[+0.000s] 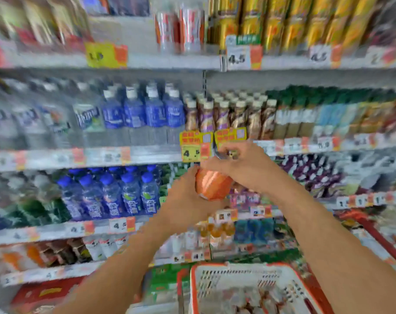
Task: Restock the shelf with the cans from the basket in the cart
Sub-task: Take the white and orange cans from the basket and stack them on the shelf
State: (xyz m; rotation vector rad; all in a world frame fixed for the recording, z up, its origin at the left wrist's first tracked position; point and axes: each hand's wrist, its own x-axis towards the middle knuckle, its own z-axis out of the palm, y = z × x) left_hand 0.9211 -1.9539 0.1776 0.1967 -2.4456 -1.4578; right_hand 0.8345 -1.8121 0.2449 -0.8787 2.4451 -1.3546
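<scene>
Now, view: head camera, blurred by motion, facing drink shelves with both arms raised in front.
Can: an orange can [211,185] is held up in the air in front of the shelves, tilted, between the two hands and well above the basket.
Left hand: the left hand [188,198] cups the can from below and from the left, fingers curled round its side.
Right hand: the right hand [240,166] comes over the can's top from the right, fingers bent down on the upper end; something dark and metallic shows at its fingertips, too blurred to name. It seems to be grasping the can's top, though the blur leaves the exact hold unclear.
Basket: a white basket [217,266] with an orange rim sits at the bottom of the view, under the right arm; brownish things lie inside, too blurred to tell.
Cart: a red cart frame [378,236] runs along the right edge, beside the basket.
Shelves: the shelves [147,155] hold rows of blue-labelled bottles [145,112] to the left, brown bottles [228,114] in the middle, and gold cans [283,23] on the top level at right.
Tags: price tags [192,152] line the shelf edges, one yellow tag just left of the right hand.
</scene>
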